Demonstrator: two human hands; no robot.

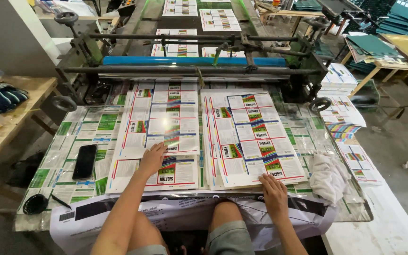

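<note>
Two stacks of glossy printed sheets lie side by side on the machine's delivery table. My left hand [152, 158] rests flat, fingers spread, on the near part of the left stack [159, 125]. My right hand [274, 192] lies with fingers apart on the front edge of the right stack [253, 137], which sits slightly skewed. Neither hand grips anything. My bare knees show below the table edge.
A black phone [85, 161] lies left of the stacks. A white cloth [327, 177] sits at the right. The machine's blue roller [192, 61] and metal bars cross behind. More printed sheets are piled at the right [342, 113]. A wooden bench [10, 118] stands left.
</note>
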